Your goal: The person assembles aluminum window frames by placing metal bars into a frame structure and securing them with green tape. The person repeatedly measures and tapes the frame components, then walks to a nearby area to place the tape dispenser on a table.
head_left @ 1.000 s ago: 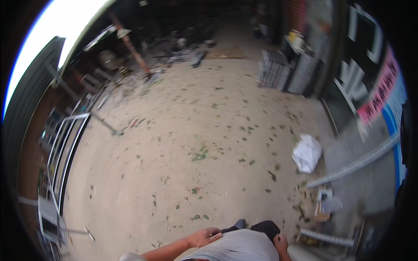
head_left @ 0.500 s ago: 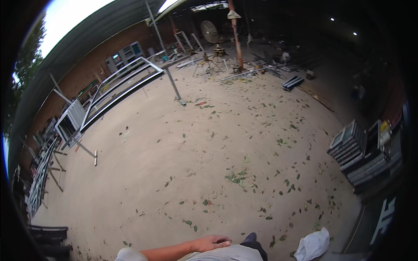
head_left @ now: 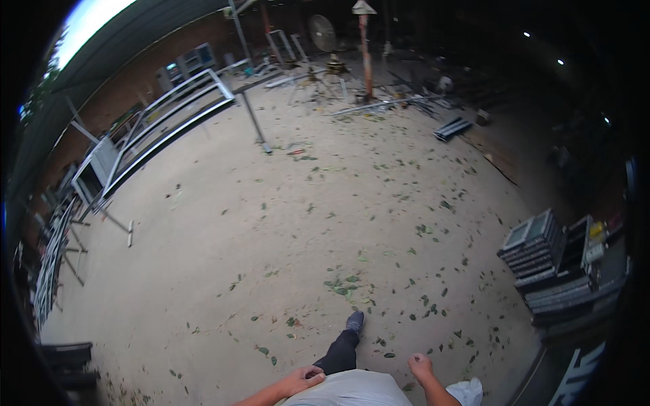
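Note:
My left hand (head_left: 302, 381) hangs in front of my light shirt (head_left: 349, 390), close to my dark trouser leg (head_left: 338, 354). Its fingers are loosely bent, the thumb stands apart from them, and I see nothing held. On the other side of the shirt, my right hand (head_left: 420, 366) is lifted with its fingers curled in; no object shows in it. Beside my right forearm lies a white plastic bag (head_left: 468, 390), partly hidden by the arm. One dark shoe (head_left: 355, 321) is forward on the pale floor (head_left: 223, 271).
Scattered leaves (head_left: 342, 284) dot the floor. A stack of framed panels (head_left: 535, 247) stands at right. At far left a large metal frame (head_left: 169, 132) rests on supports, with metal bars (head_left: 51, 271) nearer. Toward the back are a red post (head_left: 366, 57) and a round fan (head_left: 322, 34).
My right hand has come into view, and one leg has swung forward. My left hand sits a little lower and further left. The panels and bag have shifted left and the far frame up-left in view.

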Tool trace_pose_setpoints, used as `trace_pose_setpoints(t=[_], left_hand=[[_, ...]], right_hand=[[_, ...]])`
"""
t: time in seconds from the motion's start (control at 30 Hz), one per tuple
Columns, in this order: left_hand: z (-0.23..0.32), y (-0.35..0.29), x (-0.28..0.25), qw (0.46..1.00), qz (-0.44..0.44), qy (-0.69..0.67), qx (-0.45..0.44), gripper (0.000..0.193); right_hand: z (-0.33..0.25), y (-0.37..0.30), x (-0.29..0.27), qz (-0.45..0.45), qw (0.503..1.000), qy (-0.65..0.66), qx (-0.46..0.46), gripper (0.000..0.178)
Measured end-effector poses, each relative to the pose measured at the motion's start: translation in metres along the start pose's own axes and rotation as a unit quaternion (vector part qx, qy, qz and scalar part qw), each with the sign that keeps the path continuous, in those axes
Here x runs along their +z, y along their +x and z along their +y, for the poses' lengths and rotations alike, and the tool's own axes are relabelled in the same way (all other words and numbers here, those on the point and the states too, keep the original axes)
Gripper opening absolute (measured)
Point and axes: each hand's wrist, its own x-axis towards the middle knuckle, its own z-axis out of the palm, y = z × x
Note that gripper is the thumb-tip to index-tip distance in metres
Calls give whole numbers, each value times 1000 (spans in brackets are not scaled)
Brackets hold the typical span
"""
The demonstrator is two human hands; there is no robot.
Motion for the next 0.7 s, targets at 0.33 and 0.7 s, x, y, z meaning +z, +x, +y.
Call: trace_pose_setpoints(t=[0.33, 0.7], left_hand=[[141, 212, -95, 966, -75, 245, 29, 60], [271, 389, -90, 948, -167, 258, 88, 60]], right_hand=[[-96, 23, -25, -20, 992, -6, 126, 43], [-132, 128, -57, 24, 985, -17, 172, 44]])
